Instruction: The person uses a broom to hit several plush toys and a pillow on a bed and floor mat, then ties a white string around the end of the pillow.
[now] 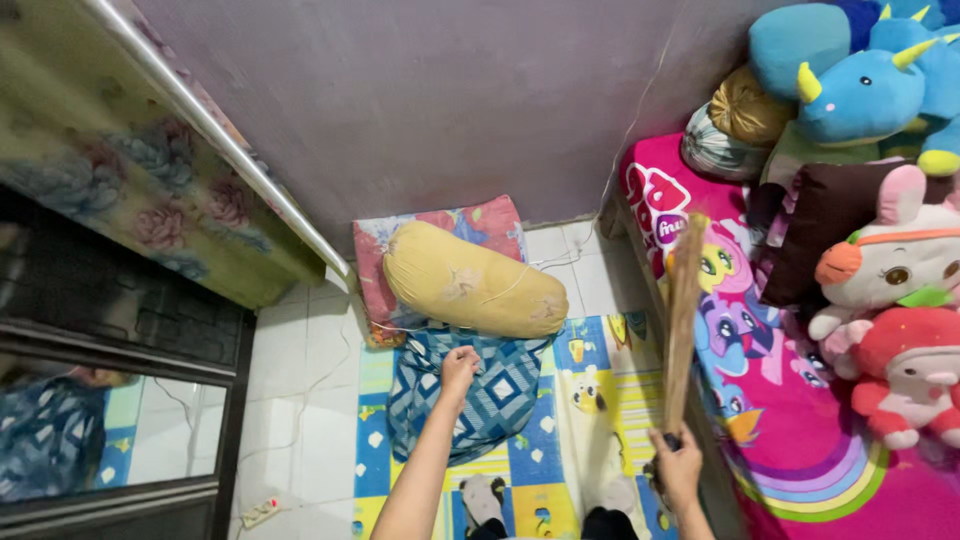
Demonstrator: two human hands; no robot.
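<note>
The right hand [679, 466] is clamped around the handle of a stick broom [684, 318], held upright so its bristles stand over the edge of the pink mattress [800, 470]. The left hand [459, 368] has its fingers pinched together on the blue patterned blanket [490, 400], lifting it off the play mat [590, 400]. Beyond lies a yellow bolster [472, 282] on a floral pillow [480, 222] against the wall [450, 90].
</note>
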